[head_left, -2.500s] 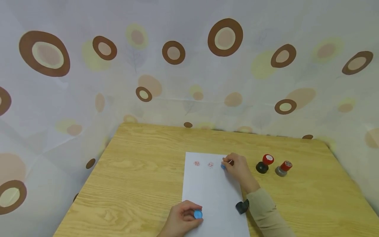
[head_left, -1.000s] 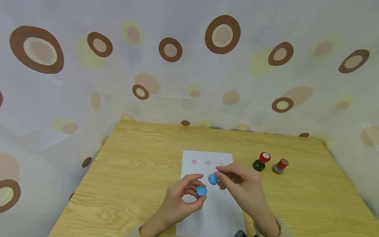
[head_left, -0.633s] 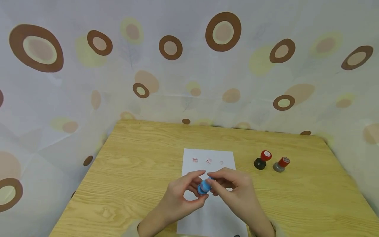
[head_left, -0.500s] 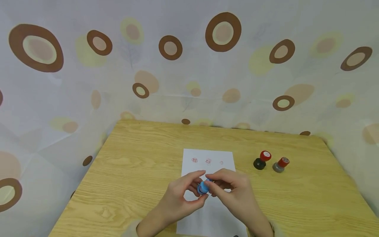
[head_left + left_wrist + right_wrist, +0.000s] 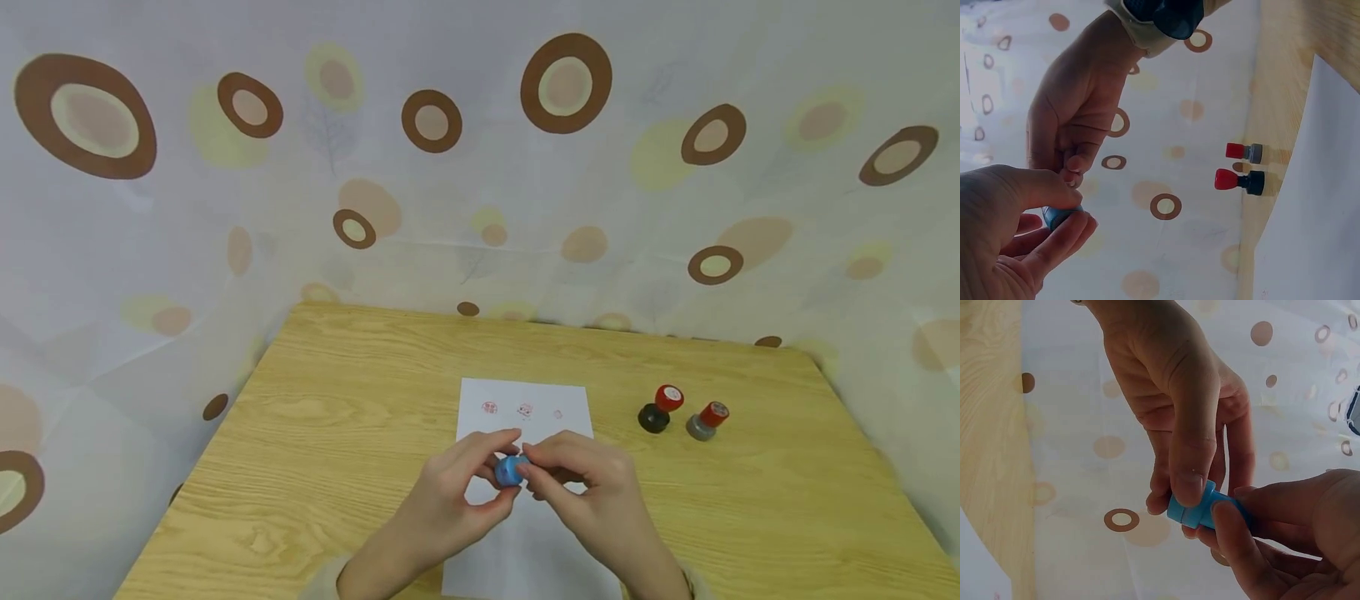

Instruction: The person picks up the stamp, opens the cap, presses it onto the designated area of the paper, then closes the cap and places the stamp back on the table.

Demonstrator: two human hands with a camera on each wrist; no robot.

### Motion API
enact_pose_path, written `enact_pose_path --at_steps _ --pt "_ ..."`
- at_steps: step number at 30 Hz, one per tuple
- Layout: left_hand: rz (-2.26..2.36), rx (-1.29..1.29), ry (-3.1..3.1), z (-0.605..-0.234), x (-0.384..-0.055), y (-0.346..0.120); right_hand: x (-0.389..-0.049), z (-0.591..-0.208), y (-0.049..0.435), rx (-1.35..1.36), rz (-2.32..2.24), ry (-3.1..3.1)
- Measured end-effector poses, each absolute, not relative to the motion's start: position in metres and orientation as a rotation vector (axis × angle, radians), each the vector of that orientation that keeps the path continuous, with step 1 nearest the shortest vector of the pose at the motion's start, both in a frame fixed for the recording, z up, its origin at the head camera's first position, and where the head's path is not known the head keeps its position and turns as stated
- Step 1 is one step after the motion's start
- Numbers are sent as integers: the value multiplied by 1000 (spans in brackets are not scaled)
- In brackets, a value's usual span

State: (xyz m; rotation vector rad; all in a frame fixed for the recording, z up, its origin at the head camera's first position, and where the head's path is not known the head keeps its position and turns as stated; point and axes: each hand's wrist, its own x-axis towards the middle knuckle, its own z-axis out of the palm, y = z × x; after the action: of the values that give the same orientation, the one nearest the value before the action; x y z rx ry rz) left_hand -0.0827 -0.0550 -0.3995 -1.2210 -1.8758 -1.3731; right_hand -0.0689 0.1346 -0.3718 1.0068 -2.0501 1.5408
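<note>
A small blue stamp (image 5: 1200,514) is held between both hands over a white sheet of paper (image 5: 540,558). My left hand (image 5: 471,483) grips the blue cap (image 5: 1176,511) at the stamp's face end, thumb on one side and fingers on the other. From the opposite side, my right hand (image 5: 592,485) pinches the stamp's narrower handle between thumb and fingers. Cap and stamp sit end to end, fitted together in the right wrist view. In the left wrist view, fingers cover most of the stamp (image 5: 1060,216). Three small red prints (image 5: 525,410) line the sheet's far end.
Right of the sheet stand a red-and-black stamp (image 5: 654,418) and a red-and-grey stamp (image 5: 703,427) on the wooden table (image 5: 360,400). A patterned cloth (image 5: 420,275) hangs behind the table and along its sides.
My right hand has lifted the blue stamp off the paper, uncovering the third red print, and brought it left to the cap in my left hand. Stamp and cap have come together.
</note>
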Motion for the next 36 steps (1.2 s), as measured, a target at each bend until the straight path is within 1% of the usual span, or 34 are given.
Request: enact_pose_path --at_steps 14,20,25,31,36 --pt "-1807 -1127 -1785 -394 -74 -52 -62 -368 130 1010 1559 -2036" --pt "-1891 -1072 -1786 -396 -71 -52 -61 -369 128 1013 1513 -2027" --pt "-1945 -1104 -1798 -398 -71 -53 -59 -368 129 998 1439 -2066" --pt "-2094 -1174 -1780 -412 -67 -59 -57 -362 135 986 1379 -2113" --pt "-2161 -1116 -1847 -434 -61 -64 -61 -356 153 875 1301 -2140"
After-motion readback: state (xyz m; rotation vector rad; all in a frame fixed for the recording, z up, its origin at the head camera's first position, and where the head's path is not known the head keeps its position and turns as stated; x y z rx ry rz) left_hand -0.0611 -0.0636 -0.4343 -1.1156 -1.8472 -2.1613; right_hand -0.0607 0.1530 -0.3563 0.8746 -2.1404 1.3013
